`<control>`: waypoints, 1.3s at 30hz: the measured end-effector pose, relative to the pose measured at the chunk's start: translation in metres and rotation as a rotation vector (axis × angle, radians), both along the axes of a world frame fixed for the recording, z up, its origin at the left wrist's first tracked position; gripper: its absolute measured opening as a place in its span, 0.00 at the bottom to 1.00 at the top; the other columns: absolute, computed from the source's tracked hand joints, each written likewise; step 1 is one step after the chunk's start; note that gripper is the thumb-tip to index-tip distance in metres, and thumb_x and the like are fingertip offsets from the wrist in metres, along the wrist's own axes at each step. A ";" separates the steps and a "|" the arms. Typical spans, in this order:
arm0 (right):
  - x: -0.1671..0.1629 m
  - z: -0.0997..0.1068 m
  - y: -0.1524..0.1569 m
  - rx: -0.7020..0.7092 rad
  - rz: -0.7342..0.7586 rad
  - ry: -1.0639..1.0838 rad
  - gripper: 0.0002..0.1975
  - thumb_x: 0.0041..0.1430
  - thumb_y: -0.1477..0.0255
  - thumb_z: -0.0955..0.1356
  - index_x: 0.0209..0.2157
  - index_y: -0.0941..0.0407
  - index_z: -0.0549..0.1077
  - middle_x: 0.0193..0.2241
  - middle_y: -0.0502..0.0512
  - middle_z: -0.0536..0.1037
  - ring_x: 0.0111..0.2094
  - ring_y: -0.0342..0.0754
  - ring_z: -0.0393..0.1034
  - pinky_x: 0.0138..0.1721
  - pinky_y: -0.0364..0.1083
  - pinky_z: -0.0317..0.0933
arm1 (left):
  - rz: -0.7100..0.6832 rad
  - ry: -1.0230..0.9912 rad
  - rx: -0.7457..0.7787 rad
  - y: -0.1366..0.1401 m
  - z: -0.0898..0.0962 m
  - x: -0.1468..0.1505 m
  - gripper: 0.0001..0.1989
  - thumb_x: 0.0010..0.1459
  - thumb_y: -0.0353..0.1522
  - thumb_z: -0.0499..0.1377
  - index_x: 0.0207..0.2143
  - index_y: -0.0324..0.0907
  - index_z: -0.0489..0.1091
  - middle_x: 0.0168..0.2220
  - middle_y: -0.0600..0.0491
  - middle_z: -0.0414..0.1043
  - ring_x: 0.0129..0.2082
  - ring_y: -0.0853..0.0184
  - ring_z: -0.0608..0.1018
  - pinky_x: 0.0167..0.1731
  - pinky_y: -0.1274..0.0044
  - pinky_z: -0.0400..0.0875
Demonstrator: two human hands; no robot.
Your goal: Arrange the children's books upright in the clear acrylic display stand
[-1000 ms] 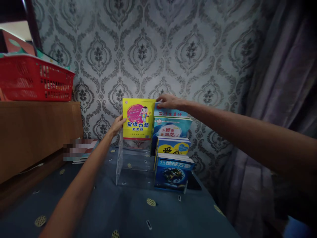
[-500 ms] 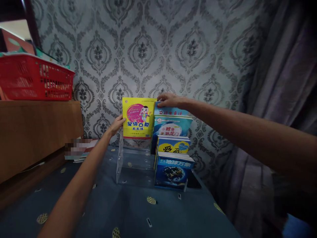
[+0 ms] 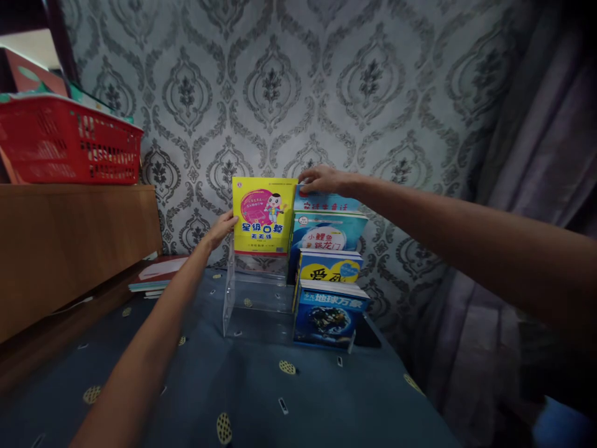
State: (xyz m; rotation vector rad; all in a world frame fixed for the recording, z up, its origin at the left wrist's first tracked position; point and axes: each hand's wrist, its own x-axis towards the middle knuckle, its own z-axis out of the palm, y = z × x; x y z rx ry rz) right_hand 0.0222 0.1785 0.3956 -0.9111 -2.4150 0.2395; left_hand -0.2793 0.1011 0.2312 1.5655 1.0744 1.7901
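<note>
A yellow workbook (image 3: 261, 241) with a pink circle and a cartoon child stands upright in the back left tier of a clear acrylic book rack (image 3: 227, 308). Its left edge is pinched by my left hand (image 3: 221, 230). At its top right corner are the closed fingers of my right hand (image 3: 326, 179), partly over a light blue book (image 3: 326, 204) behind the right column. In front of that book, stepping down, are a teal book (image 3: 347, 229), a yellow and blue book (image 3: 321, 269) and a dark blue book with a globe (image 3: 326, 320).
The rack stands on a dark patterned cloth (image 3: 261, 410) against a wallpapered wall (image 3: 270, 81). At left, a red basket (image 3: 69, 140) sits on a wooden cabinet (image 3: 79, 242), with a small stack of books (image 3: 158, 274) beside it. A curtain (image 3: 489, 298) hangs at right.
The view has shifted slightly, so the rack and books appear a little higher and further right. Both hands keep their places at the yellow workbook's edges.
</note>
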 end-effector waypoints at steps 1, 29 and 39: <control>0.000 0.000 0.000 0.005 -0.002 -0.005 0.17 0.58 0.69 0.74 0.49 0.53 0.79 0.35 0.54 0.80 0.34 0.49 0.72 0.34 0.44 0.66 | 0.003 0.000 0.001 0.000 0.000 0.000 0.20 0.47 0.38 0.68 0.44 0.42 0.77 0.43 0.51 0.81 0.42 0.61 0.81 0.38 0.77 0.72; 0.007 -0.001 -0.015 0.110 -0.001 0.015 0.23 0.56 0.70 0.75 0.54 0.56 0.77 0.41 0.59 0.83 0.40 0.53 0.75 0.42 0.47 0.69 | 0.006 0.024 0.021 -0.007 -0.002 0.005 0.28 0.44 0.41 0.70 0.48 0.42 0.75 0.43 0.49 0.82 0.45 0.56 0.81 0.42 0.72 0.73; 0.010 -0.001 -0.010 0.210 0.027 0.019 0.21 0.58 0.72 0.72 0.54 0.58 0.76 0.44 0.62 0.82 0.43 0.56 0.76 0.46 0.52 0.69 | 0.048 0.073 0.007 -0.011 0.000 0.009 0.31 0.43 0.48 0.70 0.47 0.41 0.73 0.43 0.49 0.81 0.44 0.58 0.80 0.42 0.72 0.72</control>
